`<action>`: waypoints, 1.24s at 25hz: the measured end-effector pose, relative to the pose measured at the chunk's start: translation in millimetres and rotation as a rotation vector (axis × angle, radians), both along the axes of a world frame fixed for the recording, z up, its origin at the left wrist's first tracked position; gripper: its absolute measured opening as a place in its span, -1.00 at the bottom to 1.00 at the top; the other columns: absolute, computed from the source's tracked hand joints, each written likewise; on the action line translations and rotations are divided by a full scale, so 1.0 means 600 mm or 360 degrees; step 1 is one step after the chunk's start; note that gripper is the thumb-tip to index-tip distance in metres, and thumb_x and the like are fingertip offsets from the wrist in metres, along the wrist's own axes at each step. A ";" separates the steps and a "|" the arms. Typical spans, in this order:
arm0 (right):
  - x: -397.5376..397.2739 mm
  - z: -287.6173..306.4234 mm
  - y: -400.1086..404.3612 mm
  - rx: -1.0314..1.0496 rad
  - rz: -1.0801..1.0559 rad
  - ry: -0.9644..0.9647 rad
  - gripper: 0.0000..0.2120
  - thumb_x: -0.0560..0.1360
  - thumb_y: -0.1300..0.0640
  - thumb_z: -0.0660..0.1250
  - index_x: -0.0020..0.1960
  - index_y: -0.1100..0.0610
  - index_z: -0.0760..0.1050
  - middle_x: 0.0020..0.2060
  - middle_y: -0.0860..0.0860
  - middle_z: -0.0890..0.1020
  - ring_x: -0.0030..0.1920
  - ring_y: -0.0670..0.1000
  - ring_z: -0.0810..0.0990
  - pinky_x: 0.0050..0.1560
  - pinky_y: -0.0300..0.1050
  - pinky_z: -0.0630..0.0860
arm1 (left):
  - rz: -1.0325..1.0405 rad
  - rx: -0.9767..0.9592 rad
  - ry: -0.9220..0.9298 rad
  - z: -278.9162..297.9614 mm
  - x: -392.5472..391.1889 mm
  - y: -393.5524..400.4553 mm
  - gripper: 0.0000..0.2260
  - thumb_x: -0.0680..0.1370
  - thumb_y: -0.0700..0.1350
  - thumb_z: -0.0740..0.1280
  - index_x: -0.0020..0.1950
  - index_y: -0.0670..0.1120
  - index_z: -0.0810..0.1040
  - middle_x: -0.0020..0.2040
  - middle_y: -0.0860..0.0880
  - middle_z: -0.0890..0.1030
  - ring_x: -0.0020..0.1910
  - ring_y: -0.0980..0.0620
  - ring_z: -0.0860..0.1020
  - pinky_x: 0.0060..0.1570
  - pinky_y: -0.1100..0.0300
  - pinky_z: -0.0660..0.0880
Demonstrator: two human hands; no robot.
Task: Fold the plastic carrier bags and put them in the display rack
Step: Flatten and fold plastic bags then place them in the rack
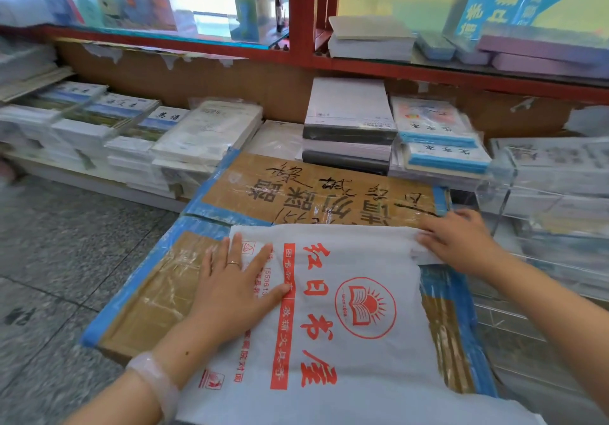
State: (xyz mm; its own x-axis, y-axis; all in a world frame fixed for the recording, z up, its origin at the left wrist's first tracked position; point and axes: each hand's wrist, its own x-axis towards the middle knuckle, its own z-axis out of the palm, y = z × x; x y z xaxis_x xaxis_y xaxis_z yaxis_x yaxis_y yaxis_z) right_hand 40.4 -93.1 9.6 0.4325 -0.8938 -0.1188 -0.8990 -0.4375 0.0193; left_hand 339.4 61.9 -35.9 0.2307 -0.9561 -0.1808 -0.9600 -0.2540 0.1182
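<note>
Carrier bag (356, 309), white plastic with red printed lettering and a round book-and-sun logo, lies flat on a taped cardboard box (158, 296) that serves as the counter, directly in front of the person. The left hand (235, 288) presses down on the bag's left side with straight, spread fingers; a ring is on one finger and a pale bangle (155, 380) circles the wrist. The right hand (461, 243) is at the bag's far right corner, fingers curled over a bunched edge of the plastic, so its grip looks closed on the bag there. Stacks of wrapped books (204, 134) sit on low shelving behind the box. A clear acrylic rack (534, 200) stands just to the right, probably the display rack.

The bag appears to be at the smoothing or first-fold stage. Judging from this, the thin slippery plastic could slide over the glossy tape if the left palm lifts early, leaving a crooked fold. Trapped air could also puff the layers apart. The near end hangs over the box edge and might drag the bag off.
</note>
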 end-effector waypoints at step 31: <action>0.229 -0.104 0.086 0.0086 0.0205 -0.0201 -0.49 0.62 -0.17 -0.21 0.54 -0.11 -0.17 0.54 -0.05 -0.18 0.52 -0.03 -0.23 0.45 0.11 -0.28 | -0.0068 -0.0245 -0.0040 -0.025 -0.017 -0.042 -0.15 0.26 0.25 -0.48 0.54 0.02 -0.19 0.55 0.02 -0.19 0.51 0.10 -0.21 0.44 0.05 -0.26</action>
State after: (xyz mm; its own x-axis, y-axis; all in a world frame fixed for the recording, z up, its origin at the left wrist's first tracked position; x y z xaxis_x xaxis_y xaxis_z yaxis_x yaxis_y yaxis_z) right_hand 177.8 -41.7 -52.6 0.5575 -0.8239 -0.1025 -0.8292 -0.5466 -0.1165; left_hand 329.1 36.6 -51.1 0.1917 -0.9811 -0.0259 -0.9726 -0.1934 0.1287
